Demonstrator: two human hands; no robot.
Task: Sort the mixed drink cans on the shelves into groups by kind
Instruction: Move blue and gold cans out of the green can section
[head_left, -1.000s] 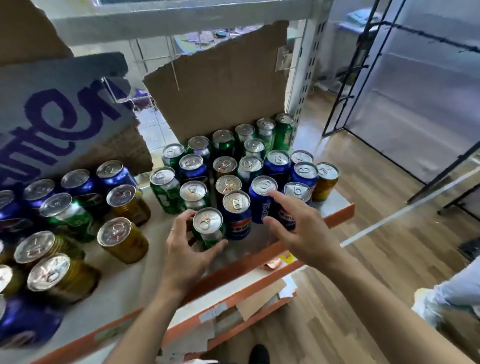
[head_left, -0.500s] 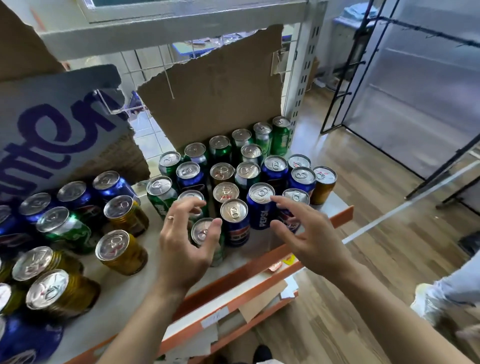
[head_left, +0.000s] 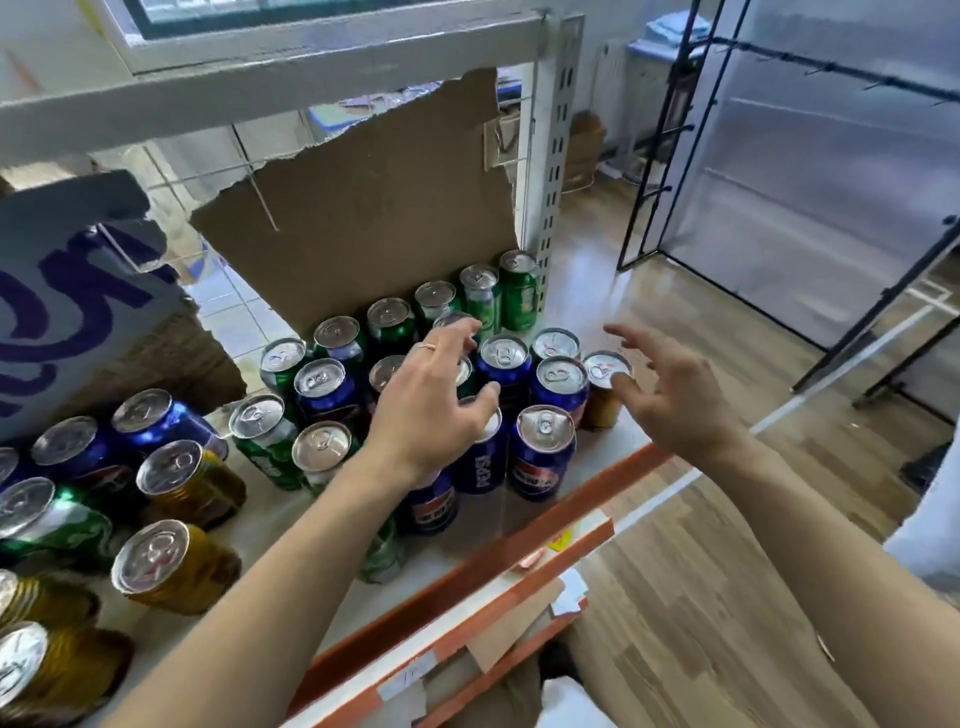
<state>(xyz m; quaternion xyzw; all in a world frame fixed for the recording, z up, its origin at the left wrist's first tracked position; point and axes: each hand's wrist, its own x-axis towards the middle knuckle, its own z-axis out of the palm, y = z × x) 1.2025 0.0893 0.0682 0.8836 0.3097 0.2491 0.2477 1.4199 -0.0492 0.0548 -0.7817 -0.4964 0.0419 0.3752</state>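
Cans (head_left: 262, 441): mixed kinds, massed on shelf (head_left: 467, 579). Step judged: selection. Left hand (head_left: 431, 410) spread over blue cans (head_left: 506, 358), nothing held. Right hand (head_left: 670, 400) spread beside gold can (head_left: 602, 376); firm grasp judged needed next.

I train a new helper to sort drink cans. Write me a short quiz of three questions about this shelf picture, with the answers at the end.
1. True or false: a torn cardboard sheet stands behind the cans.
2. Which colour is the outermost can, the one nearest the right hand? A green, B gold, C red.
3. Fill in: the ring is worn on the ____ hand.

Key: 1 true. 2 B. 3 left: the ring is on the left hand.
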